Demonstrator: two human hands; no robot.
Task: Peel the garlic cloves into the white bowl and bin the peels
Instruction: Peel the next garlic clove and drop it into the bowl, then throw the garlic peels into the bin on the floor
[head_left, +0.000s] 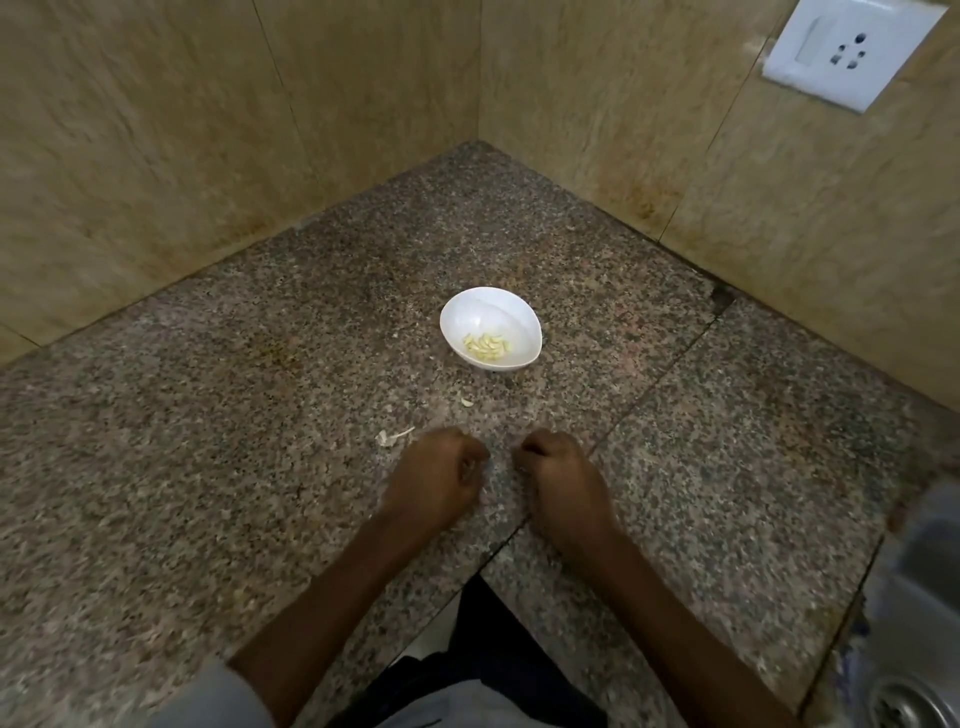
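Observation:
A white bowl stands on the speckled granite counter and holds several peeled garlic cloves. One small garlic piece lies on the counter just in front of the bowl. A scrap of garlic peel lies left of my left hand. Both hands hover low over the counter with fingers curled into fists, knuckles facing each other. My right hand is a little apart from the left. Whether either fist encloses anything is hidden by the fingers.
Beige tiled walls meet in a corner behind the bowl. A white wall socket sits at the upper right. A steel sink with its drain lies at the lower right. The counter's front edge runs just below my forearms.

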